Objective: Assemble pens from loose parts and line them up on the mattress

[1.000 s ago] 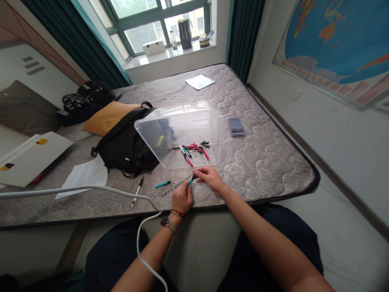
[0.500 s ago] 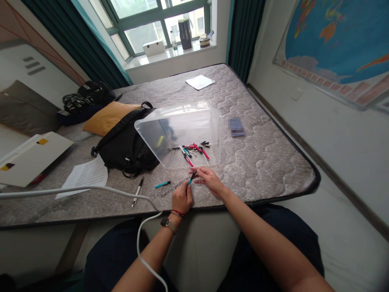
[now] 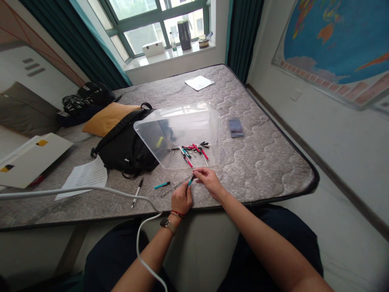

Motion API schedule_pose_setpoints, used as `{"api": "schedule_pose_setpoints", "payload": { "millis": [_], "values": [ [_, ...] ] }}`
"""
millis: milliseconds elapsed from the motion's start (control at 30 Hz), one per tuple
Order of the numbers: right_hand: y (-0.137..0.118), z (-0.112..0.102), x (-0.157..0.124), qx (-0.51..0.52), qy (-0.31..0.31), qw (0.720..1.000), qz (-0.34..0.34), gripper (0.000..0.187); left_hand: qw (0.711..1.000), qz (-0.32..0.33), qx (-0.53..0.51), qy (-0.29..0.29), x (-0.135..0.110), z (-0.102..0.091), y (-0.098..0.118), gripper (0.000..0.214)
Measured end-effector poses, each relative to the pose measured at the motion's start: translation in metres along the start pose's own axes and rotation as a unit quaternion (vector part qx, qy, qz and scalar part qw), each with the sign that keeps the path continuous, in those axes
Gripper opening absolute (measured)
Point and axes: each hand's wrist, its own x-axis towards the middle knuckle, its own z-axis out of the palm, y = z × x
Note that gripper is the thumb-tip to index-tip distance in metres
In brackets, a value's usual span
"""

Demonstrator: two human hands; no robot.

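Observation:
My left hand [image 3: 181, 197] is closed round a teal pen [image 3: 190, 181] with a black upper end, which points up and to the right. My right hand [image 3: 208, 181] pinches that black end between thumb and fingertips. Just beyond both hands, a clear plastic bin [image 3: 179, 121] lies on its side with its opening towards me. Inside it are several loose pen parts [image 3: 194, 150] in red, black, white and teal. To the left of my hands, another teal pen piece [image 3: 162, 185] and a white and black pen [image 3: 137, 192] rest on the mattress.
A black backpack [image 3: 127, 146] leans against the bin's left side on the mattress [image 3: 258, 162]. Printed paper [image 3: 83, 178] lies farther left. A white cable [image 3: 106, 188] crosses in front of me by my left forearm. A blurred blue item [image 3: 236, 127] sits right of the bin.
The fingers of my right hand have closed onto the black end of the pen. My left hand keeps its hold, almost unmoved.

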Motion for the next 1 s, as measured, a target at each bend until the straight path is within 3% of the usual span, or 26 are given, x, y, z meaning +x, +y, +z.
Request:
{"api": "schedule_pose_setpoints", "payload": {
  "millis": [167, 433, 567, 733, 1000],
  "values": [
    [0.003, -0.001, 0.001, 0.024, 0.042, 0.998, 0.031, 0.033, 1.0, 0.015, 0.002, 0.002, 0.001, -0.002, 0.003, 0.026],
    [0.0, -0.002, -0.003, 0.058, -0.034, 0.998, 0.02, 0.038, 1.0, -0.006, 0.015, 0.005, 0.001, -0.002, 0.004, 0.025],
    [0.005, -0.005, -0.002, 0.048, -0.016, 0.999, 0.016, 0.032, 1.0, -0.003, 0.017, -0.001, 0.002, -0.003, 0.005, 0.025],
    [0.002, -0.005, -0.003, 0.019, -0.043, 0.999, 0.003, 0.037, 1.0, 0.005, 0.017, -0.003, 0.003, -0.005, 0.007, 0.025],
    [0.013, -0.01, 0.0, 0.031, 0.033, 0.999, 0.029, 0.031, 0.999, 0.024, 0.022, -0.001, 0.002, -0.001, 0.004, 0.025]
  ]
}}
